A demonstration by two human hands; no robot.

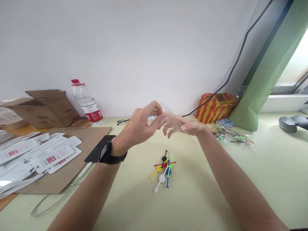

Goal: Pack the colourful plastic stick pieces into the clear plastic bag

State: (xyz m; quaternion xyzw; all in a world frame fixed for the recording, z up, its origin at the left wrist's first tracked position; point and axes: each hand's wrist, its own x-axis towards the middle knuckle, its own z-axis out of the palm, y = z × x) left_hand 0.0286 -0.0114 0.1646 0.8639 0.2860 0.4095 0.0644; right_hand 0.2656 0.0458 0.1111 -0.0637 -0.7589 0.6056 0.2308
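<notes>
Both hands raised mid-frame above the tabletop (216,192), meeting at the fingertips. Left hand (141,123) (black watch (106,153) on the wrist) has fingers curled, thumb and forefinger pinched on a clear plastic bag (172,120). Right hand (184,126) grips the same bag from the other side, its fingers partly curled; the see-through film blurs them, so how tightly they close is hard to tell. Held up and between both hands, probably so the bag's mouth can be worked.

Pile of colored plastic picks (165,168) lies just below the hands, centre frame, well apart from them. More bagged picks (231,136) at right, near a striped bag (214,107). Left side: white packets (40,154) on brown card, cardboard box (43,107), water bottle (86,102).
</notes>
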